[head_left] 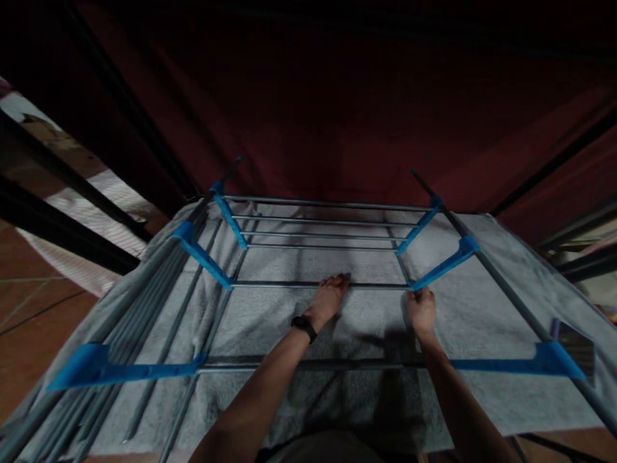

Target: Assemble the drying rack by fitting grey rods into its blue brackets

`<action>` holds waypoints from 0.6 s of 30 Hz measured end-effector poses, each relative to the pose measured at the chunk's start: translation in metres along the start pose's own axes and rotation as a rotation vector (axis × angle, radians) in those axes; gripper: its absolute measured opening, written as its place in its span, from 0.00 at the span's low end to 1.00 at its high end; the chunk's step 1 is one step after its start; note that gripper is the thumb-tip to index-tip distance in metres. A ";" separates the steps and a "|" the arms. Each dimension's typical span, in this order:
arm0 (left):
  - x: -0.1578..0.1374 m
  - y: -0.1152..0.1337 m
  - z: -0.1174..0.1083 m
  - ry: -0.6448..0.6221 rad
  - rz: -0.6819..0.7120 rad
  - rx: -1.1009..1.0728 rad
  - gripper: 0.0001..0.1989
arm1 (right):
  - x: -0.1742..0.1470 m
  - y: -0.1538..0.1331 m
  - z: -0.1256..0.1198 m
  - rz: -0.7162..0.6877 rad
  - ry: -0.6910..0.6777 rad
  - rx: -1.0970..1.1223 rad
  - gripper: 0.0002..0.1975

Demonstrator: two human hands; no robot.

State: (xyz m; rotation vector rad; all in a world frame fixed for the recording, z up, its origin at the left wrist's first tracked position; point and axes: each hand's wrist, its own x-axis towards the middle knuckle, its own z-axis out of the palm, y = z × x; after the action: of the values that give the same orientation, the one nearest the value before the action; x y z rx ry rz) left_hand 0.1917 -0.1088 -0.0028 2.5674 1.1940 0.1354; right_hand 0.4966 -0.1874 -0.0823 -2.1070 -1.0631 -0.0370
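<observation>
A rack frame of grey metal tubes joined by blue plastic brackets lies over a grey towel-like cloth. My left hand (328, 301), with a dark band at its wrist, curls its fingers over the middle of a thin grey crossbar (279, 285). My right hand (421, 311) is closed at the inner end of a blue bracket (446, 263), where the crossbar meets it; its fingertips are partly hidden. At the crossbar's other end sits a matching bracket (205, 257). Several further crossbars (318, 236) span the far part of the frame.
Several loose grey tubes (149, 296) lie along the left on the grey cloth (366, 321). A dark flat item (576, 347) lies at the right. Dark red fabric (328, 128) hangs behind, with black poles (72, 225) at the sides.
</observation>
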 end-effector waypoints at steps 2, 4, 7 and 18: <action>-0.001 -0.001 -0.001 -0.006 0.008 -0.008 0.28 | 0.000 0.000 0.000 0.002 0.005 -0.003 0.11; -0.001 -0.001 -0.002 -0.015 0.011 -0.005 0.27 | 0.000 0.000 0.000 -0.007 0.010 -0.005 0.11; 0.000 0.000 -0.003 -0.029 0.019 -0.002 0.27 | -0.001 0.000 0.000 -0.018 0.019 -0.023 0.12; -0.036 -0.025 -0.006 0.255 -0.048 -0.160 0.21 | 0.000 0.000 0.000 -0.030 -0.008 -0.063 0.13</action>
State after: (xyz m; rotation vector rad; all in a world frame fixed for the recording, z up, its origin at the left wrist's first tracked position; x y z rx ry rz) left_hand 0.1486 -0.1189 -0.0032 2.4329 1.2738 0.5397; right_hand 0.4967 -0.1881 -0.0823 -2.1485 -1.1119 -0.0780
